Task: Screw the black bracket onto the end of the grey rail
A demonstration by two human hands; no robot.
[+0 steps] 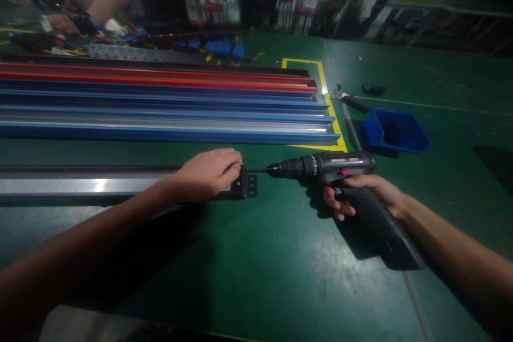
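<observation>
A black cordless drill [340, 166] lies level in my right hand [372, 192], whose fingers wrap its handle. Its long bit [258, 170] points left and meets the black end cap [239, 184] of a long metal profile [100, 184]. Over that end of the profile, my left hand [210, 173] is closed, its fingertips bent down at the cap. A slotted black tab [251, 185] sticks out from the cap. Whether a screw sits at the bit's tip is hidden by the fingers.
Behind the profile lie several long blue rails [168, 131] and red rails [160, 72], ending near yellow tape [339, 128]. A blue bin [396, 131] and a black-handled tool [352, 100] are at right. Another person's hand [64, 24] is over wires at the back left.
</observation>
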